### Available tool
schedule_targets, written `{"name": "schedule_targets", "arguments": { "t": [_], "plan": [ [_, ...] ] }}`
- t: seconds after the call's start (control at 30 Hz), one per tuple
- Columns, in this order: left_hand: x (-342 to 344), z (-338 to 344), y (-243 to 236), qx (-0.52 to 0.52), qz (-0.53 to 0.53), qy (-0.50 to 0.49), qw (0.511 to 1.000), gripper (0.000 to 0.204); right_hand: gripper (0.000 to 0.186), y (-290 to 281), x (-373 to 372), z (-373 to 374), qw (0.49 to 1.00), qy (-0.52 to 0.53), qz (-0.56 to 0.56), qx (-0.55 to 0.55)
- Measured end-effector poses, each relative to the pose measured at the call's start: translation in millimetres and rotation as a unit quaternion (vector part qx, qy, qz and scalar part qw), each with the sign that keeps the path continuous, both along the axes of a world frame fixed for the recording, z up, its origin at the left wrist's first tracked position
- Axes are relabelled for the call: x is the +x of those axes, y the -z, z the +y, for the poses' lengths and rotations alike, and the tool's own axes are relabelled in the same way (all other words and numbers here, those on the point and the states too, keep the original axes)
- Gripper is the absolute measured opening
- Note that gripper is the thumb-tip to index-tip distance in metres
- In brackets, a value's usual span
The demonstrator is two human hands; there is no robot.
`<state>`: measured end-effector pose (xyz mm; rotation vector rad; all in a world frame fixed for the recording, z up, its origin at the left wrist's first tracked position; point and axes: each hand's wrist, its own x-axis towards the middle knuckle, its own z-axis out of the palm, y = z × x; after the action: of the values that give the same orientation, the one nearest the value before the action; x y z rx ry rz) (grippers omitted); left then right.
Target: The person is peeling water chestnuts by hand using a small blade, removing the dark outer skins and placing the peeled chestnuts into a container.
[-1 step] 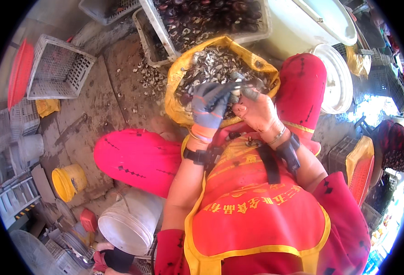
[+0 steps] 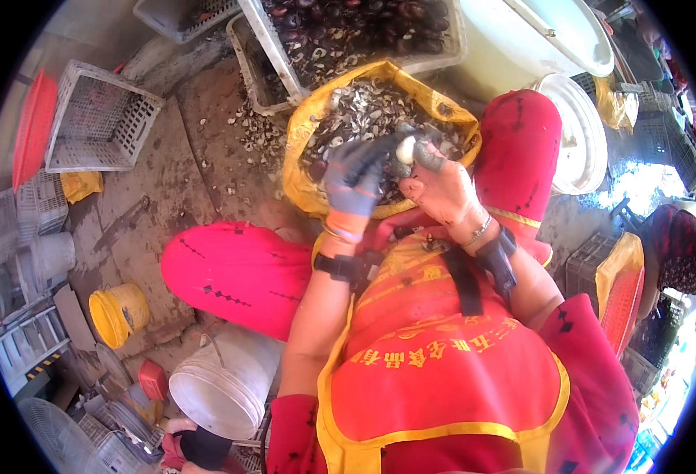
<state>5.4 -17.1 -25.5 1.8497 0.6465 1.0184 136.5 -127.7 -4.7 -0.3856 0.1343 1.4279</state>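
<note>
My right hand (image 2: 446, 189), with grey covers on its fingertips, pinches a small pale rounded piece (image 2: 405, 150); its exact kind I cannot make out. Close to its left is my left hand (image 2: 352, 178) in a grey-blue glove, its fingers smeared by motion. Both hands are over a yellow-rimmed bag or sack (image 2: 294, 162) that stands between my legs. Many broken white-and-dark shell-like bits (image 2: 371, 103) fill it. Just beyond stands a pale crate (image 2: 273, 51) with dark, shiny round things (image 2: 395, 28) and more fragments in it.
At the upper right are a large pale tub (image 2: 498, 47) and a white bucket (image 2: 573, 150). A grey crate (image 2: 103, 118) and a yellow bucket (image 2: 119, 312) stand to the left. A white bucket (image 2: 217, 387) lies tilted by my left side. Fragments litter the floor (image 2: 150, 229).
My left hand has drawn back a little to the left from the pale piece, which now shows more plainly. The right hand has stayed nearly in place.
</note>
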Motion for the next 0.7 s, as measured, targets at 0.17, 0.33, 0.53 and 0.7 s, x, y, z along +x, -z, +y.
{"name": "schedule_targets", "arguments": {
  "t": [0.17,0.33,0.53,0.7],
  "plan": [
    [-2,0,-16,-0.194,-0.082,0.074,0.975,0.024,0.032,6,5,0,0.995,-0.030,-0.096,0.006],
    [-8,11,6,-0.434,-0.064,-0.012,0.899,0.023,0.039,-35,8,9,0.873,-0.068,-0.479,-0.061],
    [-9,17,2,-0.363,-0.049,-0.052,0.929,0.028,0.046,-65,28,15,0.863,-0.025,-0.494,-0.100],
    [-3,16,0,-0.422,-0.097,-0.043,0.900,0.029,0.027,-48,91,43,0.989,0.016,-0.143,-0.034]
  ]
}}
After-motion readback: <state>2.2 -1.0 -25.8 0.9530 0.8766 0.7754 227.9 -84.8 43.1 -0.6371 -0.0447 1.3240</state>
